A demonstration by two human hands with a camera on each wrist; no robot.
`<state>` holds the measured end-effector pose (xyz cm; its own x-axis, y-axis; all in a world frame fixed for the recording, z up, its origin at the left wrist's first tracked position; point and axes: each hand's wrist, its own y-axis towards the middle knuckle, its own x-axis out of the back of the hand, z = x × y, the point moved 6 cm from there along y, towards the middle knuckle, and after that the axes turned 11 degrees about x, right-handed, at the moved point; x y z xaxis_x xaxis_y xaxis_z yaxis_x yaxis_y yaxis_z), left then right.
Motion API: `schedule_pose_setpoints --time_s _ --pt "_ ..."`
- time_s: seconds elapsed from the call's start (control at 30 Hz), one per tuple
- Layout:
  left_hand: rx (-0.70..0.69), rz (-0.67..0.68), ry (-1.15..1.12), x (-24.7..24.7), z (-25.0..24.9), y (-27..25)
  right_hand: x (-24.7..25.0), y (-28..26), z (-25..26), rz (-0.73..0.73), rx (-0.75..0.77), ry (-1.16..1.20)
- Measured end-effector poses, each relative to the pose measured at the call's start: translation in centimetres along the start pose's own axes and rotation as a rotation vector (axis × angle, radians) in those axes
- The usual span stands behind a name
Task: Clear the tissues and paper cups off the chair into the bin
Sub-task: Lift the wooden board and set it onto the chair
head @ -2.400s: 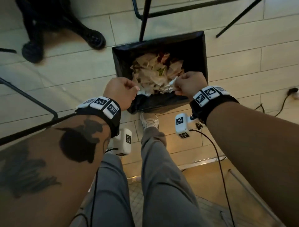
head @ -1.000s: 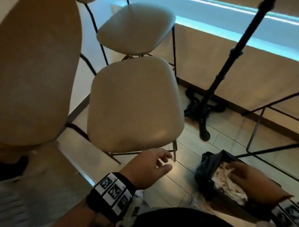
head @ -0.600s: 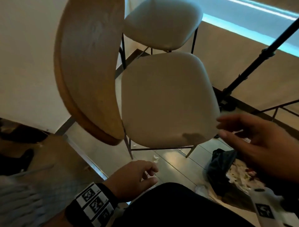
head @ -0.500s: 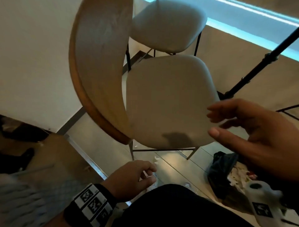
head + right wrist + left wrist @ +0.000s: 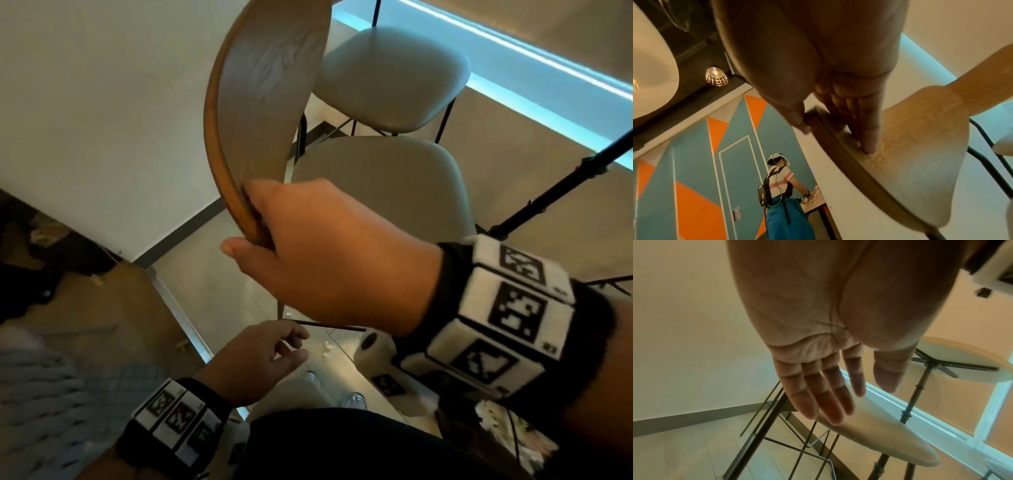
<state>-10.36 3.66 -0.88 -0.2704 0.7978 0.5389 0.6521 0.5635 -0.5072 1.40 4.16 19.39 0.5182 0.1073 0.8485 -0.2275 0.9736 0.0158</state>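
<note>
Leftmost, our left hand (image 5: 255, 359): fingers loosely spread, holding nothing, hanging low beside our leg, apparently kept free. Next, the chair's wooden backrest (image 5: 263, 102): our right hand (image 5: 329, 257) grips its lower edge, thumb on one face and fingers on the other, likely to shift or steady the chair. Seat cushion (image 5: 387, 185): no tissues or cups visible on it. Floor beneath: small tissue scrap (image 5: 328, 348). Far right, the bin (image 5: 507, 431), partly hidden behind our wrist, paper waste inside.
</note>
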Motion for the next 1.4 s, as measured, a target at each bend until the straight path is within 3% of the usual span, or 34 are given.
schedule_pose_setpoints --time_s 0.13,0.2,0.27,0.37,0.57,0.73,0.8,0.87,1.0,1.13,1.23,1.4 --pt "-0.018 -0.046 -0.012 2.2 0.1 0.3 0.9 -1.2 0.8 -0.082 0.031 -0.009" --pt "-0.015 -0.074 -0.006 4.8 0.8 0.8 0.7 -2.1 0.6 0.029 0.026 -0.052" --pt "-0.015 -0.099 0.028 7.5 1.6 2.0 1.4 -3.7 -0.3 0.074 -0.038 0.001" --pt "-0.038 -0.239 0.076 12.7 0.5 3.7 2.9 -7.0 -1.6 -0.033 -0.166 0.163" --pt "-0.396 -0.462 0.017 19.4 -8.5 5.4 4.5 -14.9 -4.3 -0.329 -0.63 0.075" --pt "-0.746 -0.394 0.117 20.6 -17.9 8.1 5.2 -22.6 -7.0 -0.465 -0.92 -0.176" --pt "-0.859 -0.361 0.262 20.6 -21.1 9.9 5.4 -22.0 -6.7 -0.457 -1.001 -0.277" --pt "-0.88 -0.311 0.441 20.3 -23.6 12.0 6.6 -19.4 -5.7 -0.451 -1.065 -0.354" --pt "-0.916 -0.197 0.661 19.2 -27.8 15.5 8.4 -11.0 -4.5 -0.46 -0.953 -0.442" --pt "-1.069 -0.313 0.83 18.3 -29.9 16.9 8.3 -5.1 -7.7 -0.347 -0.977 -0.406" --pt "-1.132 -0.324 0.773 17.2 -30.3 15.7 8.2 -5.1 -9.4 -0.311 -1.001 -0.439" --pt "-1.203 -0.384 0.697 13.8 -30.2 12.6 7.8 -10.2 -8.8 -0.272 -0.989 -0.478"
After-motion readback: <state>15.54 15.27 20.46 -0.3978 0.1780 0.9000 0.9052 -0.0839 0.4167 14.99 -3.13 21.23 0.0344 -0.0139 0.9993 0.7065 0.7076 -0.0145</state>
